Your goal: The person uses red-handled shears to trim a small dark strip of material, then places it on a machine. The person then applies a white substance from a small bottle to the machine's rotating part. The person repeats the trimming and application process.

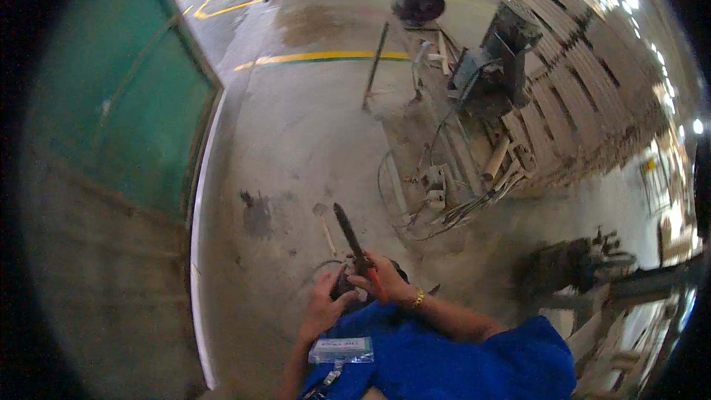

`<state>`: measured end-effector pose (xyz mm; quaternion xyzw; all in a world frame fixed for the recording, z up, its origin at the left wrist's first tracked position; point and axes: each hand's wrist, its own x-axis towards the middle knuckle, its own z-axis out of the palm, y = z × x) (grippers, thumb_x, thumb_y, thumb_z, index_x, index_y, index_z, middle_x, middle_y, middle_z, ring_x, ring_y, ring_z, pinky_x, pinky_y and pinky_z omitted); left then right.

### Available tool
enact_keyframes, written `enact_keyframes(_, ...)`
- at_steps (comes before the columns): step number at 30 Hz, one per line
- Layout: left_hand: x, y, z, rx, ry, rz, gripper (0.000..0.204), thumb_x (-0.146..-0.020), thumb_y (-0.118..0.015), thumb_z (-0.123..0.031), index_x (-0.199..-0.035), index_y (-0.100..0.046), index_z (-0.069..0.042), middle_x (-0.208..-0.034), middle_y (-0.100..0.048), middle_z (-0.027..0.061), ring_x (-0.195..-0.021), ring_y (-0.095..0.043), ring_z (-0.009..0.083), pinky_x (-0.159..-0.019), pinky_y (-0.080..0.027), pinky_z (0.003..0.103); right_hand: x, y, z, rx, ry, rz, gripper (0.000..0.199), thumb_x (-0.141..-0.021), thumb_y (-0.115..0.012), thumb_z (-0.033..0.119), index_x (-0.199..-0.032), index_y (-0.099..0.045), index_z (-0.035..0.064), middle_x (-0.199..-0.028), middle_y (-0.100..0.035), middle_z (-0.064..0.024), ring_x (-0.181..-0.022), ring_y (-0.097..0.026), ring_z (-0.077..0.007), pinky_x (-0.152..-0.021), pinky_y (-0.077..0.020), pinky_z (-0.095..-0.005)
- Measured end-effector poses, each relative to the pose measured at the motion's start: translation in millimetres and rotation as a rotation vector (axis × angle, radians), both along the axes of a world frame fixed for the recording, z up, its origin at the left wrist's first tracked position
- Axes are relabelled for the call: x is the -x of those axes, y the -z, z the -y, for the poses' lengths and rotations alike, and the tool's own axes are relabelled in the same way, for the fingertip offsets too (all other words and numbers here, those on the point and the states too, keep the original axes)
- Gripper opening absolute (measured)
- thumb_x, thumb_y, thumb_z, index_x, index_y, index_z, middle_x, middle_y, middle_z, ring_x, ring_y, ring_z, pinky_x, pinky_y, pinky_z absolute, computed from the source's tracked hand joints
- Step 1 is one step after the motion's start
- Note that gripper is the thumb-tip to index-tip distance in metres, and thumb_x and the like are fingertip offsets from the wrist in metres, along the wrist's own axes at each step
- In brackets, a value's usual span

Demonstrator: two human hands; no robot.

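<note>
My right hand (385, 280) is closed around the lower end of a long dark metal rod (348, 231) that points up and to the left over the concrete floor. My left hand (326, 304) sits just below and left of it, fingers wrapped on a small dark object (345, 285) held between both hands; its exact shape is hidden. A gold bracelet (419, 298) circles my right wrist. My blue shirt (444, 355) and a clear badge holder (341, 350) fill the lower edge.
A hammer (324, 224) lies on the stained concrete floor (296, 141) beyond my hands. Cables and small parts (437, 192) tangle at the right, beside machinery (492, 67) and stacked wooden slats (585, 89). A green panel (126, 104) stands at the left. Yellow floor lines (326, 57) run farther off.
</note>
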<state>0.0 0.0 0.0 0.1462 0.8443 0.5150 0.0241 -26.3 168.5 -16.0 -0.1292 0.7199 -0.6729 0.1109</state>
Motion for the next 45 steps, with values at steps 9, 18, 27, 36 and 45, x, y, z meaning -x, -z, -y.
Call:
enact_keyframes(9, 215.6, 17.4, 17.2, -0.251, 0.1, 0.613, 0.021, -0.076, -0.063, -0.009, -0.094, -0.059, 0.002, -0.081, -0.061, 0.0036, -0.071, -0.055, 0.0092, -0.064, -0.045, 0.022, 168.2, 28.8, -4.4, 0.066, 0.094, 0.082, 0.047, -0.076, -0.067, 0.009, -0.115, -0.043, 0.0052, -0.074, -0.051, -0.0016, -0.068, -0.049, -0.0075, -0.06, -0.0421, -0.0233)
enact_keyframes(18, 419.3, 7.2, 10.5, -0.374, 0.022, 0.741, 0.021, -0.071, -0.065, -0.009, -0.089, -0.062, 0.0, -0.079, -0.062, 0.0029, -0.066, -0.055, 0.0094, -0.059, -0.044, 0.022, 389.5, 20.6, -4.6, -0.015, 0.059, -0.06, 0.053, -0.074, -0.068, 0.01, -0.119, -0.041, 0.0063, -0.072, -0.055, -0.0027, -0.068, -0.05, -0.0103, -0.061, -0.0435, -0.0267)
enact_keyframes(27, 685.1, -11.3, -67.5, -0.412, 0.163, 0.709, 0.016, -0.074, -0.063, -0.013, -0.084, -0.06, 0.0, -0.072, -0.06, 0.0052, -0.06, -0.056, 0.011, -0.054, -0.045, 0.024, 517.8, 12.2, -114.2, 0.358, 0.486, 0.423, 0.049, -0.076, -0.066, 0.016, -0.119, -0.043, 0.005, -0.086, -0.051, -0.002, -0.076, -0.046, -0.0086, -0.067, -0.042, -0.0234)
enact_keyframes(36, 819.8, -53.8, -200.8, -0.378, 0.577, 0.835, 0.016, -0.075, -0.063, -0.012, -0.083, -0.058, 0.001, -0.07, -0.062, 0.0103, -0.046, -0.055, 0.0113, -0.041, -0.045, 0.022, 591.8, -34.2, -168.9, -0.09, 0.441, 0.222, 0.071, -0.078, -0.061, 0.035, -0.132, -0.028, 0.0045, -0.098, -0.053, -0.0089, -0.085, -0.05, -0.0199, -0.077, -0.042, -0.0312)
enact_keyframes(45, 897.0, -61.2, -258.3, -0.258, 0.575, 0.784, 0.012, -0.074, -0.064, -0.009, -0.082, -0.062, 0.0, -0.066, -0.061, 0.0053, -0.04, -0.048, 0.0062, -0.034, -0.037, 0.019, 687.4, -57.2, -212.2, -0.275, 0.364, 0.326, 0.074, -0.079, -0.059, 0.029, -0.133, -0.019, -0.0023, -0.118, -0.045, -0.0246, -0.108, -0.047, -0.0348, -0.09, -0.0374, -0.0361)
